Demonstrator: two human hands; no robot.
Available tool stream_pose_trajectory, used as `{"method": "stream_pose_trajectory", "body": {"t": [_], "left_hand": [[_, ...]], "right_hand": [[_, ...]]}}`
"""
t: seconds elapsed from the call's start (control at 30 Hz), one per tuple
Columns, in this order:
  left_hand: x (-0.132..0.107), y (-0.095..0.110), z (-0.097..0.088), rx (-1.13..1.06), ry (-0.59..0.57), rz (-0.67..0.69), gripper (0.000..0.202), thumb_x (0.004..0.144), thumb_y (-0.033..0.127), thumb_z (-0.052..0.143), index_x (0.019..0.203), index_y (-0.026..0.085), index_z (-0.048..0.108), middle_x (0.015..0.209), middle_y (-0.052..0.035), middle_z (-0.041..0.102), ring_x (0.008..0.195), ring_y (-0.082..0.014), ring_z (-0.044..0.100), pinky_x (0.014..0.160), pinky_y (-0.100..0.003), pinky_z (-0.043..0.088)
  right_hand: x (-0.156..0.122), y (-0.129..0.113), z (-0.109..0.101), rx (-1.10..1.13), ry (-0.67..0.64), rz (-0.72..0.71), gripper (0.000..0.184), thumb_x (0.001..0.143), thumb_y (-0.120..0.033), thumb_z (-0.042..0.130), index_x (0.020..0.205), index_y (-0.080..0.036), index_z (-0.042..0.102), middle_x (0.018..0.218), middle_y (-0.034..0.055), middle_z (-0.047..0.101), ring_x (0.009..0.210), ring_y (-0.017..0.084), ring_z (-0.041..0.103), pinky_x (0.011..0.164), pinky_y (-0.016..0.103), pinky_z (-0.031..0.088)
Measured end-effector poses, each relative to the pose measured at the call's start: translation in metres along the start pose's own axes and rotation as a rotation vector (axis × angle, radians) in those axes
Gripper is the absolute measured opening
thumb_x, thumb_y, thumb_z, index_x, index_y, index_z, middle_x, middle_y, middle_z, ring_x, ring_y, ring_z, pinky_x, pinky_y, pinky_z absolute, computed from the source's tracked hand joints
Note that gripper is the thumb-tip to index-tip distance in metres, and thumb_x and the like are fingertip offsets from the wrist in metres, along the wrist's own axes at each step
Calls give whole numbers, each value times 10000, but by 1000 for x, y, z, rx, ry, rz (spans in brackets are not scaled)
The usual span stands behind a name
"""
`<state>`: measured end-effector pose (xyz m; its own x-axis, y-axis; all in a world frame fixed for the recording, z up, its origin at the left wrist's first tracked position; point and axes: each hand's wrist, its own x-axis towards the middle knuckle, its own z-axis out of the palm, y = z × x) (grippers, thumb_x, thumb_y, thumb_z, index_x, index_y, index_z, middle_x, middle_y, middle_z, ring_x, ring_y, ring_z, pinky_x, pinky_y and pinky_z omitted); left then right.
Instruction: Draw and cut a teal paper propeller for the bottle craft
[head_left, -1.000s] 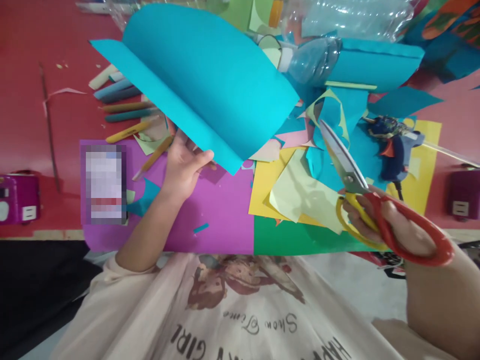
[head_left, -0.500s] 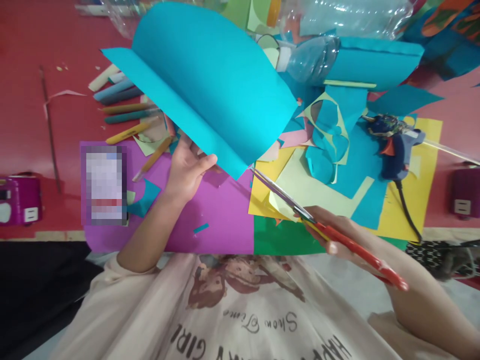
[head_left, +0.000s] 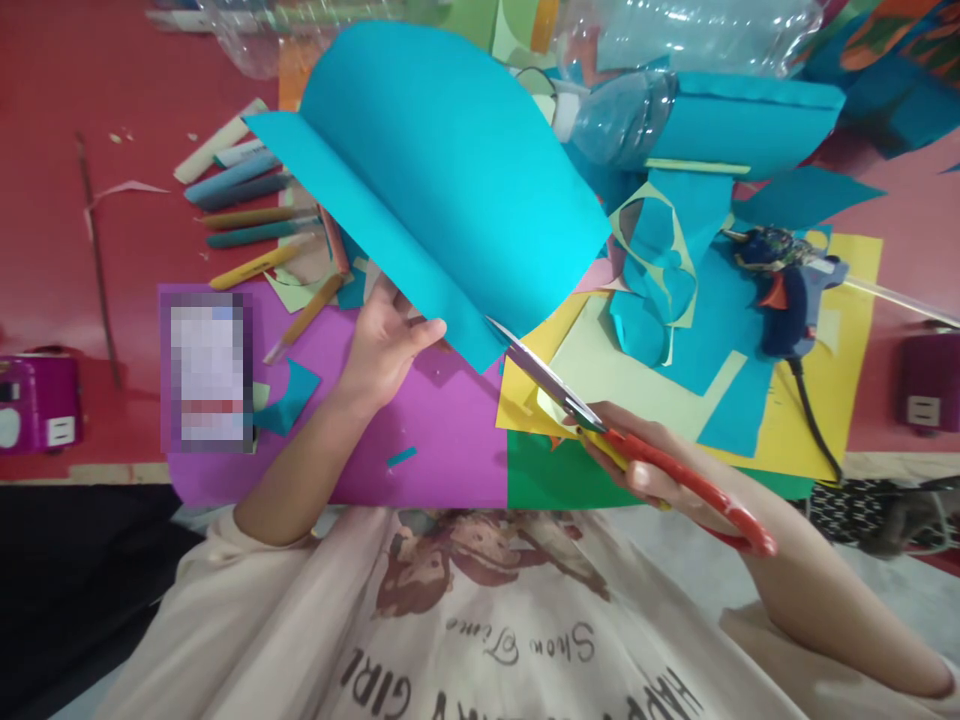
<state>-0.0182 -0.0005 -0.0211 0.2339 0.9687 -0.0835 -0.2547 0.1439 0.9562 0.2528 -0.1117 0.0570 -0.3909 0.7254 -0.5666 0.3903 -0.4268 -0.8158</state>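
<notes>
A large sheet of blue paper (head_left: 450, 180), curved and with a folded strip along its near side, is held up over the table. My left hand (head_left: 390, 340) grips that strip from below, thumb on top and the other fingers partly hidden behind the paper. Red-handled scissors (head_left: 559, 390) are in my right hand (head_left: 637, 450), whose fingers wrap the handles. The scissors' blades reach the near right corner of the blue paper, one blade lying over the strip. Beneath lie purple paper (head_left: 442, 440) and green paper (head_left: 547, 470).
Markers (head_left: 247, 215) lie at the left, above a phone (head_left: 206, 370). On the right, a glue gun (head_left: 795, 290) rests over yellow paper (head_left: 855, 380) with its cable hanging toward me. Paper scraps (head_left: 649, 325) and a clear plastic bottle (head_left: 622, 115) lie beyond the scissors.
The blue paper and my left hand have shifted right and slightly toward me. My right hand has moved left, and the scissors' tip now reaches farther over the paper's corner.
</notes>
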Motion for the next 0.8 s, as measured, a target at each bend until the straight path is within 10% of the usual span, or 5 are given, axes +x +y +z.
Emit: {"method": "stream_pose_trajectory", "body": {"t": [0.8], "left_hand": [[0, -5, 2, -26, -33, 36, 541, 627, 374, 848, 1088, 315, 571, 952, 57, 663, 872, -144, 668, 735, -268, 565]], "right_hand": [[5, 11, 2, 98, -71, -77, 639, 804, -706, 535, 1235, -237, 570, 678, -6, 447, 573, 144, 431, 526, 261, 416]]}}
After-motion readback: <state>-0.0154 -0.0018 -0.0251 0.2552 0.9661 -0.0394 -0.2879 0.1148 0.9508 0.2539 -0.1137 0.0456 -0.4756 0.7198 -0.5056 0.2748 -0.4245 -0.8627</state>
